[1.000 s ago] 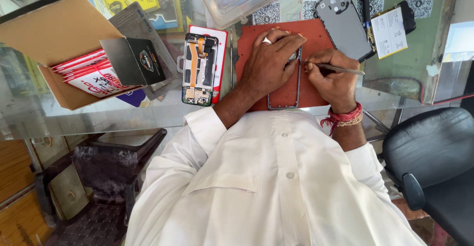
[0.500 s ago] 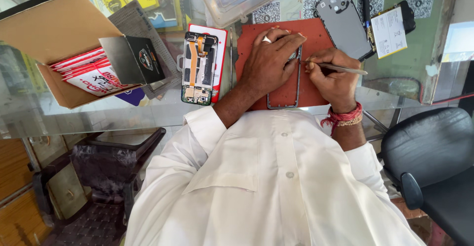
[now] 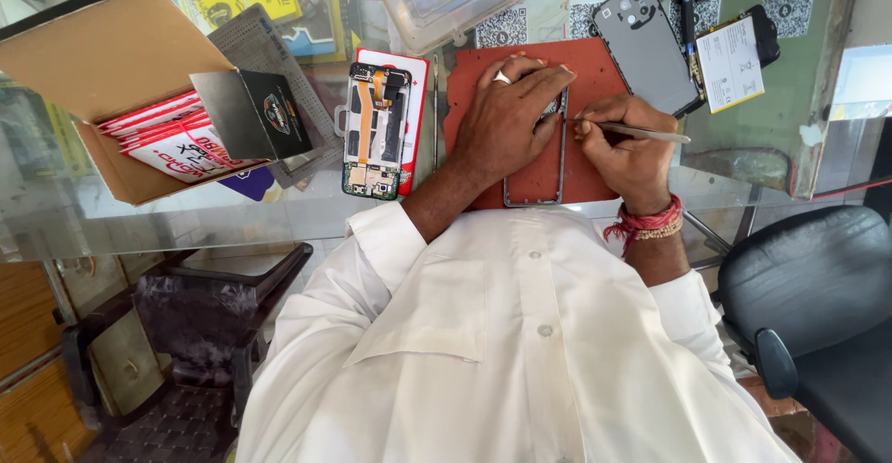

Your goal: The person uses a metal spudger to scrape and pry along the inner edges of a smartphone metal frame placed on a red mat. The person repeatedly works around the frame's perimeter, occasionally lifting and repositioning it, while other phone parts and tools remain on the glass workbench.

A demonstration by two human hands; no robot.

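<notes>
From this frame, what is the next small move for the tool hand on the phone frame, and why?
Probably draw the metal tool a little further along the phone frame: the right hand holds its tip at the frame's upper right edge, while the left hand presses the frame onto the red mat.

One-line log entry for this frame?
left hand pressing phone frame on red mat | right hand holding metal tool

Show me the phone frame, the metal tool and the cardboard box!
Phone frame (image 3: 534, 201), head view, on its bottom edge.
Metal tool (image 3: 650, 134), head view, on its thin shaft.
Cardboard box (image 3: 84, 54), head view, on its open flap.
</notes>
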